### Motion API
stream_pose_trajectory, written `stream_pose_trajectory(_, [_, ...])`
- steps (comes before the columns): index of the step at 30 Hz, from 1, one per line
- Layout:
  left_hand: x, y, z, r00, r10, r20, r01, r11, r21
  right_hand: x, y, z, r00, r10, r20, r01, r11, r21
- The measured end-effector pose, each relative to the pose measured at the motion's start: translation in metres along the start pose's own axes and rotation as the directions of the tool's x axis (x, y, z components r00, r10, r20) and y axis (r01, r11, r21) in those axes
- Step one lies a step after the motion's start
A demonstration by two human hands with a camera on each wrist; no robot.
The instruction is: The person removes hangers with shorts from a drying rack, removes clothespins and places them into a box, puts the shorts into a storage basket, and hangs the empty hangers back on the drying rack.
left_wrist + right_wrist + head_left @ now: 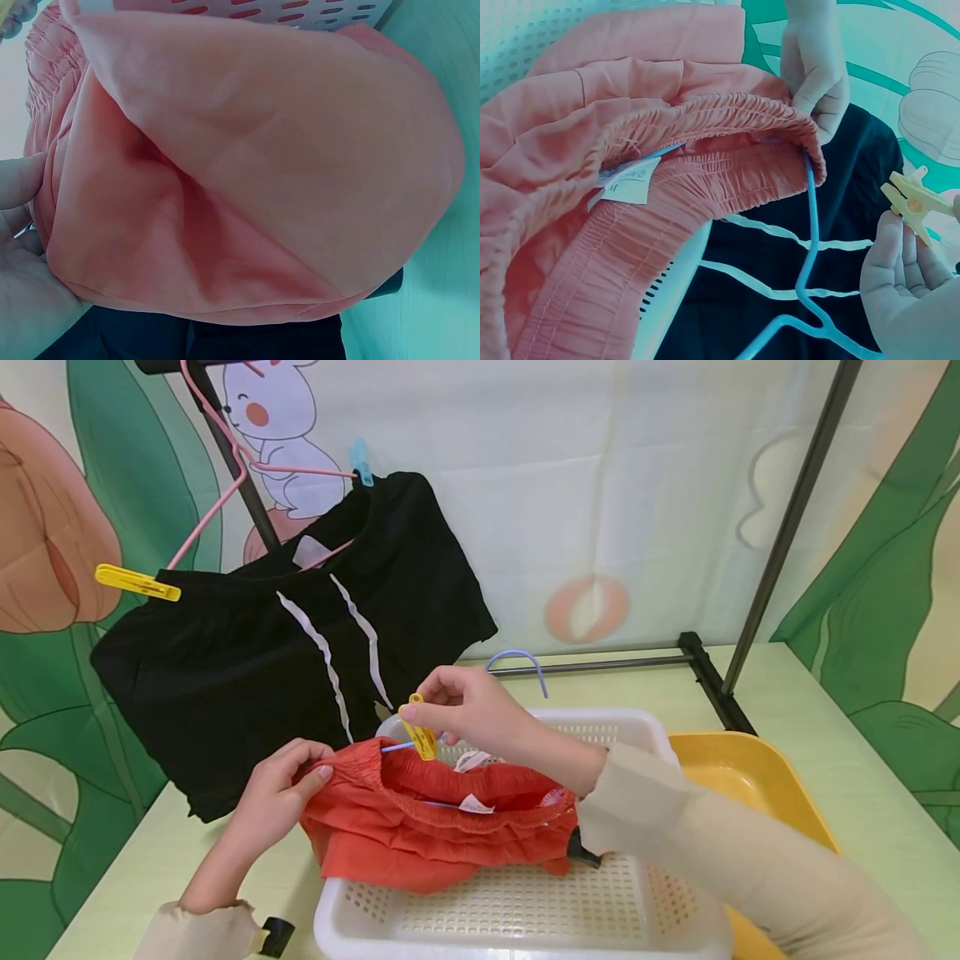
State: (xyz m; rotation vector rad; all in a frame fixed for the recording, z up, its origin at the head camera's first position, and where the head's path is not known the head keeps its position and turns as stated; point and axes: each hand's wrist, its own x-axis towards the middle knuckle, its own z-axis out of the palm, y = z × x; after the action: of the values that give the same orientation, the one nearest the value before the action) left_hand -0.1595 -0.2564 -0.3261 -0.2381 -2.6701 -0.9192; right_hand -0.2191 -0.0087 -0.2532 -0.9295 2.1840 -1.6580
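A pair of red shorts [442,835] with an elastic waistband lies over a white basket, a blue hanger [811,225] running inside the waist. My left hand [281,785] pinches the waistband's left corner, where the hanger's end sits. Between thumb and fingers my right hand [480,714] holds a yellow clothespin [421,731], just above that corner. In the right wrist view the clothespin is apart from the cloth. A white label [630,182] shows inside the waistband. The left wrist view is mostly filled by one red leg of the shorts [300,150].
Black shorts [300,643] hang at the left from a pink hanger [213,506], held by a yellow clothespin [138,582] and a blue clothespin [361,462]. The white basket [517,935] stands on the table before a black rack [787,535]. A yellow tray [750,768] lies at the right.
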Motion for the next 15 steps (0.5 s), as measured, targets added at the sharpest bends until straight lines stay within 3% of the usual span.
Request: stream_pose_trajectory(15, [-0.003, 0.001, 0.001, 1.0, -0.017, 0.005, 0.017, 1.0, -0.001, -0.033, -0.002, -0.023, 0.996, 0.06, 0.058, -0.061, 0.998, 0.003])
